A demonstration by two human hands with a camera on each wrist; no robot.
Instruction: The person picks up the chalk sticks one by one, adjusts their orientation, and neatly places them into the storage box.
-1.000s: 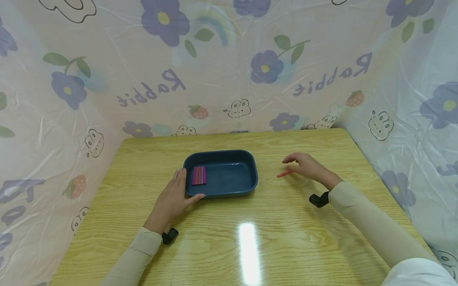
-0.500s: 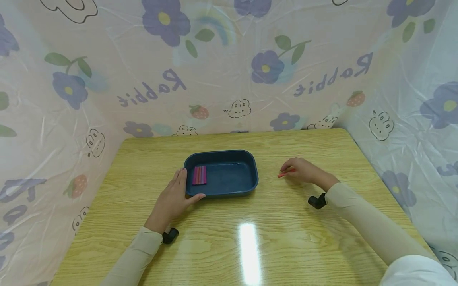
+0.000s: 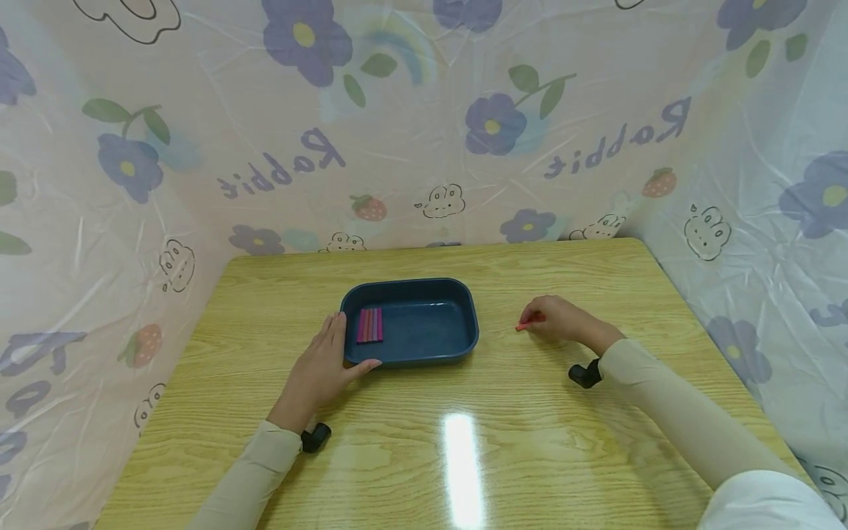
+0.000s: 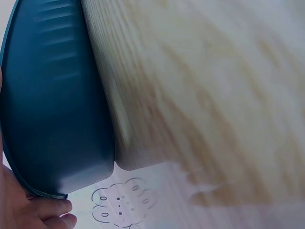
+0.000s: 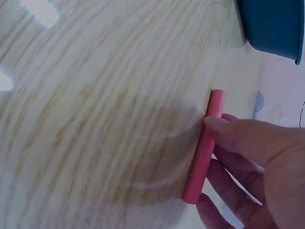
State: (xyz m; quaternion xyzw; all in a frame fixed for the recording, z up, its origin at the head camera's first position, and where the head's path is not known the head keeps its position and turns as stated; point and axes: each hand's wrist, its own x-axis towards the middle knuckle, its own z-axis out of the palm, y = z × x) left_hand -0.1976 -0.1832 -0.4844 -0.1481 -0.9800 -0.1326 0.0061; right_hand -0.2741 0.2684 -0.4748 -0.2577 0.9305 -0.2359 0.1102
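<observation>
In the head view my left hand (image 3: 319, 368) rests against the left end of a dark blue tray (image 3: 430, 359), fingers straight along its rim and thumb stretched by the front edge. Several pink and purple sticks (image 3: 369, 325) lie side by side in the tray's left part. To the right of the tray, my right hand (image 3: 559, 319) pinches a short red stick (image 5: 205, 148) close over the table. The right wrist view shows the thumb on the stick and the other fingers behind it. My left fingertips (image 4: 51, 208) show at the tray's corner in the left wrist view.
Everything stands on a wood-grain table (image 3: 397, 442), with a bright light reflection near its front. A patterned curtain (image 3: 411, 147) hangs behind and along both sides. Black camera mounts (image 3: 586, 374) stick out at both wrists.
My right hand has lowered slightly and its fingers have closed in on the red stick, whose end has shifted a little towards me. The left hand and the tray have stayed still.
</observation>
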